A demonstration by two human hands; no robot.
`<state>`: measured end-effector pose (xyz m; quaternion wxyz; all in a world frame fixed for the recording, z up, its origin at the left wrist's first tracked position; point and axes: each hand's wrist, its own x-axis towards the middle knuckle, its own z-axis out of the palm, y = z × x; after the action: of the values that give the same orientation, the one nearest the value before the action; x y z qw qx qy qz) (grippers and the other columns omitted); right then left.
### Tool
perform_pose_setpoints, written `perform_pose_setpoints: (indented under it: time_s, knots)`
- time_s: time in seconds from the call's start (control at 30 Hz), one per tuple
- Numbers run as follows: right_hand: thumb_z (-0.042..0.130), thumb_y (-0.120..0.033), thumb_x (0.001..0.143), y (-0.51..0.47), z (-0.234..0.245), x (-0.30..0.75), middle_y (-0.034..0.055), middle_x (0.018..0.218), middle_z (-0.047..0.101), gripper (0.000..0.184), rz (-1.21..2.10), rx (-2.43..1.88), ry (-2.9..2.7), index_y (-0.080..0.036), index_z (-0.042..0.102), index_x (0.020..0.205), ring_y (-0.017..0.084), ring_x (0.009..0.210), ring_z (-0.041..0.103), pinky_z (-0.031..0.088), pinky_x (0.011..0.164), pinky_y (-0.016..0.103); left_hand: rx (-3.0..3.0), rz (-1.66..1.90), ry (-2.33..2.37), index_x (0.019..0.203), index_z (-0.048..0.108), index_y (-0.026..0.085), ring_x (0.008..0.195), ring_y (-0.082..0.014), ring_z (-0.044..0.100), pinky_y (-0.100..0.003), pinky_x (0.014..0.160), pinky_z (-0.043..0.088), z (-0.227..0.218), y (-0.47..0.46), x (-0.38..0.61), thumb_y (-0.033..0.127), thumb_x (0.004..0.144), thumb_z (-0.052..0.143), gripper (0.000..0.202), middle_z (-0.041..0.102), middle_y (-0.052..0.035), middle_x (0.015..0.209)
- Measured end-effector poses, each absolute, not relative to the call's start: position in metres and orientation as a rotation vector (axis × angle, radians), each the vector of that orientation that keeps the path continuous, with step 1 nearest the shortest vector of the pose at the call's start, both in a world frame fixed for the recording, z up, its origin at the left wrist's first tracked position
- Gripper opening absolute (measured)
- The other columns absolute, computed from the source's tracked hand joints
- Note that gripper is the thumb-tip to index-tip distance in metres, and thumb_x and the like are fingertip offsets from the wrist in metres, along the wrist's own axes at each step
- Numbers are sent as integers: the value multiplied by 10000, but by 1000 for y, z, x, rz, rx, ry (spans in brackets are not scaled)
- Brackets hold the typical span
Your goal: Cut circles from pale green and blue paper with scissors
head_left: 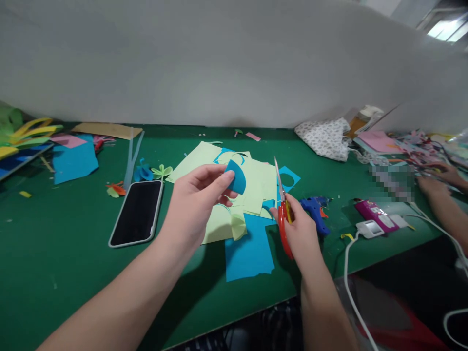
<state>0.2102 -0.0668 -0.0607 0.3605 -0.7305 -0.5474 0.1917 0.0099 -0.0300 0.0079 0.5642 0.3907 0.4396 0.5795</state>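
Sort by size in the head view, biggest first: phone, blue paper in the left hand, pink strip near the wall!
1. Phone
2. Blue paper in the left hand (nearness may enlarge it)
3. Pink strip

1. The left hand (201,190) covers a corner of the blue paper piece (238,180).
2. The right hand (302,229) hides part of the red scissors (282,224).
3. The view's left edge cuts off a green object (10,117).
4. Its right edge crops a co-worker's forearm (440,197).
5. A pixelated patch (393,183) obscures one spot.
6. White specks (202,134) are too small to identify.
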Motion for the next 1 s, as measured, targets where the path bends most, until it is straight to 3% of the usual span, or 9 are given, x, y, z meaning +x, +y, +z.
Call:
perform_pose_setpoints:
  time_s: [0.07, 0.2, 0.4, 0.47, 0.57, 0.63, 0.8, 1.0]
  knots:
    - [594, -398, 877, -60, -68, 221, 128, 1066, 707, 508, 463, -2008, -1557, -199, 556, 1342, 307, 938, 674, 554, 762, 436, 894, 1352, 1043, 858, 691, 174, 574, -131, 693, -201, 517, 539, 8, -30, 10, 261, 666, 836, 256, 712, 18, 665]
    - [578, -161, 833, -54, -83, 229, 215, 1212, 656, 502, 385, -2053, -1704, -104, 580, 1331, 383, 1119, 616, 508, 895, 519, 912, 1317, 1057, 881, 650, 180, 658, -168, 738, -204, 550, 554, 9, -31, 12, 286, 692, 824, 278, 739, 12, 683]
    - [580, -147, 837, -53, -84, 224, 227, 1222, 653, 415, 390, -1961, -1666, -77, 642, 1241, 403, 1173, 569, 462, 962, 562, 889, 1288, 1036, 941, 574, 213, 710, -181, 758, -201, 578, 573, 14, -38, 15, 267, 720, 805, 325, 757, 25, 695]
    - [602, -242, 863, -54, -71, 219, 206, 1181, 677, 354, 393, -1913, -1614, -92, 673, 1176, 384, 1138, 588, 476, 952, 547, 892, 1300, 1029, 948, 551, 222, 741, -188, 763, -200, 594, 579, 15, -41, 17, 256, 734, 793, 325, 745, 39, 662]
    - [534, -407, 930, -58, -40, 205, 86, 1097, 729, 299, 459, -1763, -1544, -200, 707, 1061, 237, 965, 678, 553, 847, 380, 941, 1300, 1000, 971, 529, 235, 772, -191, 765, -205, 606, 591, 15, -46, 20, 269, 779, 761, 302, 750, 38, 673]
    - [618, -438, 873, -60, -17, 194, 52, 1017, 752, 266, 618, -1498, -1450, -218, 724, 978, 202, 872, 691, 558, 787, 339, 983, 1277, 976, 1031, 535, 243, 768, -186, 763, -212, 613, 601, 15, -49, 22, 281, 804, 743, 309, 762, 26, 714]
    - [714, -306, 809, -59, 9, 173, -16, 802, 746, 84, 671, -1246, -1388, -225, 704, 787, 152, 759, 687, 536, 720, 274, 1078, 1216, 930, 1088, 594, 256, 669, -136, 735, -217, 646, 620, 12, -54, 22, 261, 829, 722, 289, 707, 55, 620]
    - [698, -226, 808, -56, 0, 176, -39, 713, 713, 114, 690, -1238, -1344, -214, 663, 701, 122, 704, 677, 512, 608, 208, 1146, 1164, 989, 968, 595, 245, 635, -143, 734, -217, 620, 619, 10, -53, 25, 221, 772, 769, 263, 700, 63, 612]
